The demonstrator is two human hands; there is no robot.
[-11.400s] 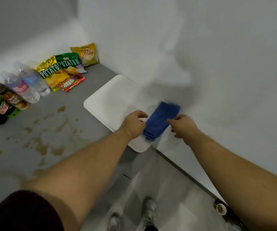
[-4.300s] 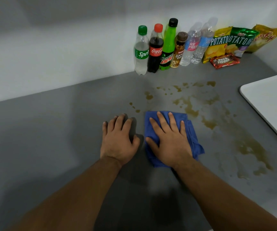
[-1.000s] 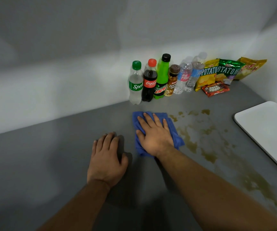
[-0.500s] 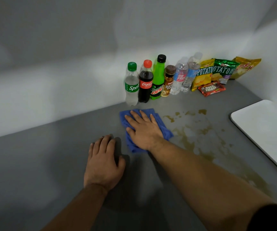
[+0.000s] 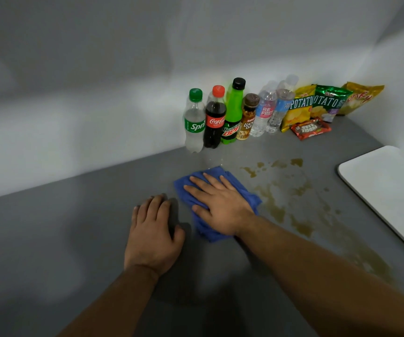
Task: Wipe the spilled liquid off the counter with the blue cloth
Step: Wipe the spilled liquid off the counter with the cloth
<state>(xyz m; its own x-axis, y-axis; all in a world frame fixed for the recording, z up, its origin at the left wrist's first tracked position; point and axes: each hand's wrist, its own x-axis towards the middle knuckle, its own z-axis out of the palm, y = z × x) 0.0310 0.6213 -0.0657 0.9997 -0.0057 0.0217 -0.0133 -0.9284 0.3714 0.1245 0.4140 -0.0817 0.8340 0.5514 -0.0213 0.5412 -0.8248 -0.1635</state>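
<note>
The blue cloth (image 5: 251, 200) lies flat on the grey counter (image 5: 62, 239), just in front of the bottles. My right hand (image 5: 218, 205) presses on it with straight, spread fingers and hides most of its middle. My left hand (image 5: 152, 234) rests flat on the bare counter, just left of the cloth, holding nothing. Brown spilled liquid (image 5: 276, 210) spreads in patches and streaks to the right of the cloth, from near the bottles down toward the near right edge.
Several drink bottles (image 5: 230, 115) stand in a row against the back wall. Chip bags (image 5: 322, 103) and a red snack bar (image 5: 310, 128) lie in the back right corner. A white board (image 5: 388, 190) rests on the counter's right side.
My right hand has pushed the cloth away from me and leftward, from the spill's left part toward the bottles. The left hand has stayed flat in place.
</note>
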